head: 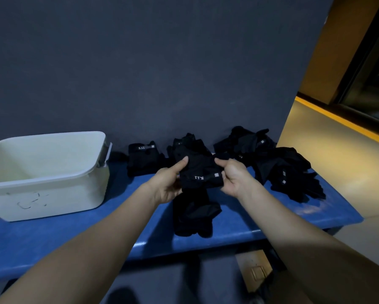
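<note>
I hold a black glove (200, 172) with a white "5.11" print above the blue table (74, 233). My left hand (168, 183) grips its left edge with the thumb on top. On the other side, my right hand (234, 178) pinches its right edge. Directly below them, a second black glove (195, 213) lies flat on the table near the front edge. A folded black glove (143, 159) with the same print rests by the wall.
A white plastic tub (48, 194), empty inside, stands at the table's left. A heap of several black gloves (282, 165) fills the right end. A dark grey wall (140, 73) backs the table. A yellowish floor lies to the right.
</note>
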Demonstrator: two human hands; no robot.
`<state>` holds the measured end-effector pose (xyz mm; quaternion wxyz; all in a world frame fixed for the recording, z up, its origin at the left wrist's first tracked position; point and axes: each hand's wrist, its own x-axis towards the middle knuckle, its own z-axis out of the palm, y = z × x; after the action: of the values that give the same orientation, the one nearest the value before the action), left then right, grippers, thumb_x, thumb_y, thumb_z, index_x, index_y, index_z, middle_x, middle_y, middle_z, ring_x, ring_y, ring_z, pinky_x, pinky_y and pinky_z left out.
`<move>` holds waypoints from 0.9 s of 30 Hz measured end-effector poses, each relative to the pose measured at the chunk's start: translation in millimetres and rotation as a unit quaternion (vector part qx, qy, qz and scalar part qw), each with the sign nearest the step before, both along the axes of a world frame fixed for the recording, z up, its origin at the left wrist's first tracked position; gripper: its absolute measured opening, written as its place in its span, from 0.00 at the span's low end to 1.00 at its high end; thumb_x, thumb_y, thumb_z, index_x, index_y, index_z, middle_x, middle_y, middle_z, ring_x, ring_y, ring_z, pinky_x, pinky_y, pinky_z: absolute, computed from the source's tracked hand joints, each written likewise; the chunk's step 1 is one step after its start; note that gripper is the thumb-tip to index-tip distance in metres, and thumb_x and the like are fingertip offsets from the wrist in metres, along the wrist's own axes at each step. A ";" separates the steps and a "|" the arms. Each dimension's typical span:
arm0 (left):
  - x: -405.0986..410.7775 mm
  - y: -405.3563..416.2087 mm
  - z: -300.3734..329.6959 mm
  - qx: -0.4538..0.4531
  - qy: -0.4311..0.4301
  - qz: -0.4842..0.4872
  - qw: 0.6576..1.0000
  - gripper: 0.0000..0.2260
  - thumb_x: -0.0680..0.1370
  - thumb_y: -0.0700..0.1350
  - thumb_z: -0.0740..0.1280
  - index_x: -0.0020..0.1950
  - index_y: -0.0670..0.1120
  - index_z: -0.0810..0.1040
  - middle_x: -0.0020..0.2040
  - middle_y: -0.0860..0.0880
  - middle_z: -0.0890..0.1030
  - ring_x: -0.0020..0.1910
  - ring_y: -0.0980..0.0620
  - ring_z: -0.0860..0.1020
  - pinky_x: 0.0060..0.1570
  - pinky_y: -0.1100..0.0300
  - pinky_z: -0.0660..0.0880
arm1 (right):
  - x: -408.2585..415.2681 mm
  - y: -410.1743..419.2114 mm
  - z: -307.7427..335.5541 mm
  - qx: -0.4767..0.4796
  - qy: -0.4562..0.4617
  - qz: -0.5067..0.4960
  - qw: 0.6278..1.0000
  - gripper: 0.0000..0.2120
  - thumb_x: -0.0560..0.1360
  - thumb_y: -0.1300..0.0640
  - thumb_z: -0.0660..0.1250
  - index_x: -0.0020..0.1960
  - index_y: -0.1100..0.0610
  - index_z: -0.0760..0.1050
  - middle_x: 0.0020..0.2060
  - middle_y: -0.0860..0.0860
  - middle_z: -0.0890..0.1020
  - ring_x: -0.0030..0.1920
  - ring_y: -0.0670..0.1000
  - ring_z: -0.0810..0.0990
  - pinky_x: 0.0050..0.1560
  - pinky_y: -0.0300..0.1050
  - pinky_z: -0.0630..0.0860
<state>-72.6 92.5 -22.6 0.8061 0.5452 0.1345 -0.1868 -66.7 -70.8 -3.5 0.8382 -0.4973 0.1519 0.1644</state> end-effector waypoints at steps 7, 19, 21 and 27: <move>8.7 -12.2 14.5 0.114 -0.071 0.057 0.989 0.10 0.75 0.37 0.69 0.55 0.40 0.78 0.47 0.42 0.83 0.42 0.46 0.82 0.36 0.57 0.79 | -5.4 1.0 -2.2 -0.106 -0.069 0.032 0.991 0.10 0.72 0.64 0.69 0.52 0.58 0.75 0.45 0.55 0.82 0.45 0.52 0.82 0.45 0.50 0.82; 2.1 -1.3 8.3 0.102 -0.102 0.061 0.988 0.03 0.77 0.36 0.65 0.46 0.43 0.77 0.43 0.46 0.81 0.40 0.50 0.80 0.37 0.60 0.78 | 4.2 7.5 -5.2 -0.165 -0.032 -0.047 0.985 0.08 0.78 0.52 0.64 0.50 0.57 0.78 0.49 0.53 0.82 0.50 0.53 0.81 0.58 0.53 0.77; -2.7 1.5 5.2 0.145 -0.079 0.039 0.985 0.04 0.79 0.42 0.64 0.51 0.44 0.76 0.43 0.49 0.80 0.39 0.53 0.79 0.31 0.62 0.78 | 5.5 7.6 -6.8 -0.148 -0.026 -0.037 0.988 0.10 0.79 0.54 0.63 0.56 0.59 0.77 0.54 0.56 0.82 0.52 0.54 0.81 0.58 0.54 0.78; -11.4 11.0 -8.1 0.152 -0.062 0.077 0.983 0.06 0.76 0.32 0.65 0.46 0.42 0.75 0.41 0.46 0.79 0.36 0.52 0.79 0.25 0.64 0.77 | 2.3 -2.7 -15.2 -0.222 -0.023 0.029 0.974 0.12 0.75 0.67 0.66 0.58 0.59 0.74 0.57 0.56 0.80 0.56 0.55 0.79 0.61 0.52 0.75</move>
<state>-84.0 103.6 -30.7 0.7325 0.6599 0.1528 -0.0679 -64.3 -73.5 -18.7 0.7051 -0.6788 0.1508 0.1394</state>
